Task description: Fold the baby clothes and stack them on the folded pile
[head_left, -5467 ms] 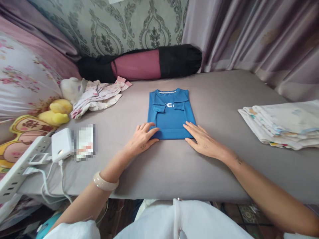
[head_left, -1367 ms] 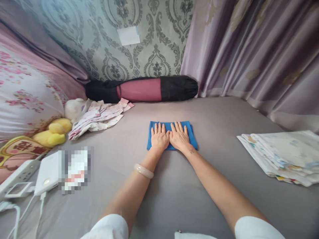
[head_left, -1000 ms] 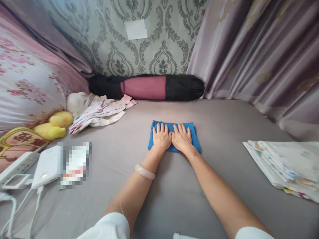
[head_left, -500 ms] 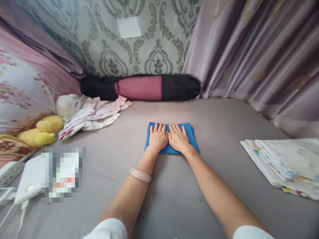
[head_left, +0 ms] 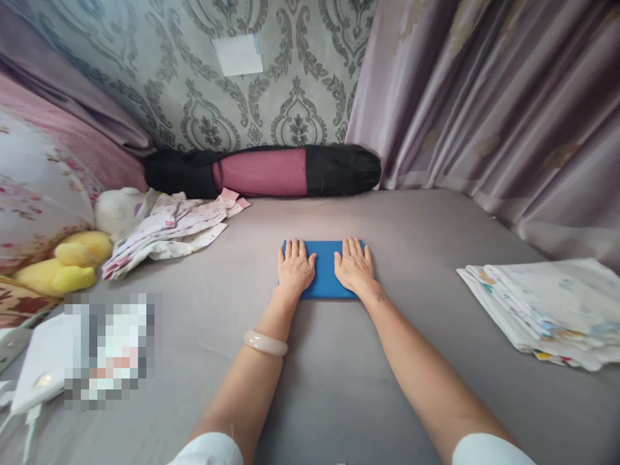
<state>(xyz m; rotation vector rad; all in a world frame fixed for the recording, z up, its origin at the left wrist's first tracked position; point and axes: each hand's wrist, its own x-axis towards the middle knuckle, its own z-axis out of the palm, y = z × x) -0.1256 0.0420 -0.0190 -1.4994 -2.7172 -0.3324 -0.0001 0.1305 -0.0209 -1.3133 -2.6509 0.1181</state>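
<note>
A folded blue cloth [head_left: 323, 268] lies flat on the grey bed sheet [head_left: 334, 368] in front of me. My left hand [head_left: 295, 268] rests palm down on the cloth's left side, fingers stretched out and pointing away from me. On its right side my right hand [head_left: 356, 266] lies flat too, with the fingers extended and the thumb toward the middle. A strip of blue fabric shows between the two thumbs. The outer edges of the cloth are partly hidden under my hands.
A stack of folded white printed cloths [head_left: 547, 310] lies at the right. To the left are crumpled pink-and-white clothes [head_left: 169, 229], a yellow plush toy [head_left: 62, 265] and a white box-shaped device [head_left: 48, 361] with cables. A black-and-pink rolled bag [head_left: 261, 171] lies along the wall.
My hands have slid apart from the middle of the blue cloth toward its left and right sides. The cloth's outline looks straighter. The view has shifted slightly to the right.
</note>
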